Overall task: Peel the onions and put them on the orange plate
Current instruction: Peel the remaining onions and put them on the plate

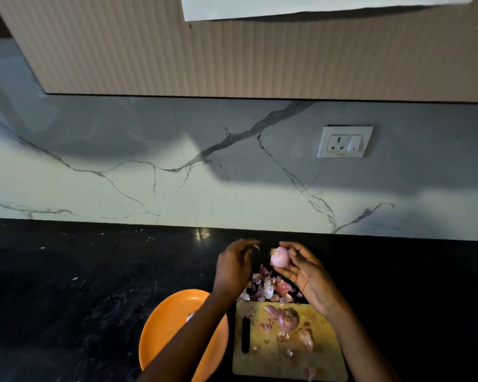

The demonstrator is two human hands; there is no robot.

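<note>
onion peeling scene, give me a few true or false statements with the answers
1. The right hand holds an onion. True.
2. The plate lies right of the cutting board. False: it lies left of it.
3. Peels are piled on the counter beyond the board. True.
4. The left hand grips a knife. False: no knife shows in it.
5. The held onion rests on the board. False: it is held up above the peels.
</note>
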